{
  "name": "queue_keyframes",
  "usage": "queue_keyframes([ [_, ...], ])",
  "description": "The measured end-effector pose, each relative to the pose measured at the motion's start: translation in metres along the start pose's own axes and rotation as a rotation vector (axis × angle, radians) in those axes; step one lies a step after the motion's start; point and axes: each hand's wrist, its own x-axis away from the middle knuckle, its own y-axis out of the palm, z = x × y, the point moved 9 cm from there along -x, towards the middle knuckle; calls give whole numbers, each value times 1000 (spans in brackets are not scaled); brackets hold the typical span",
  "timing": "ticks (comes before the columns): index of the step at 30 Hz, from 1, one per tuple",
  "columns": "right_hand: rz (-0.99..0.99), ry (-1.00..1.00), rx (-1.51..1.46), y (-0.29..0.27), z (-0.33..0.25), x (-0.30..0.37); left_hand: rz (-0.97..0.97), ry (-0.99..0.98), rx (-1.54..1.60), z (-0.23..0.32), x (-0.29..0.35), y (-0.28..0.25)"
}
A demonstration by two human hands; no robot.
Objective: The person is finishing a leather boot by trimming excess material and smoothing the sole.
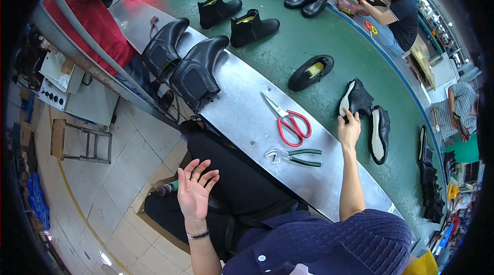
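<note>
My left hand [194, 192] is raised over my lap, palm up with fingers loosely spread, and holds nothing. On the right, my right hand [350, 130] reaches over the green belt, fingers apart, its tips at the near end of a black shoe [362, 99] with a white sole. Whether they touch it I cannot tell. A second such shoe [380, 135] lies on its side just beyond. Red-handled scissors [291, 122], blades spread, and green-handled pliers [294, 156] rest on the metal ledge [247, 95] between my hands.
Two black boot-shaped forms [198, 72] stand at the ledge's left. Black ankle boots [253, 28] and a slip-on shoe [311, 73] sit on the green belt [288, 33]. A person in red [85, 7] works at left; another person [399, 12] handles a shoe across the belt.
</note>
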Motion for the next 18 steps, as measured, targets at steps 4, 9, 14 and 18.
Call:
queue_keyframes([
  [4, 333, -475, 150, -30, -113, 3, 11, 8, -42, 0, 9, -1],
  [9, -71, -296, -248, 17, -175, -34, -14, 61, -102, 1, 21, 8],
  [14, -187, -161, -696, 18, -165, -79, -24, 113, -148, 13, 47, 15],
  [18, -359, -248, -1121, -69, -212, -63, -35, 144, -398, 21, 62, 18],
])
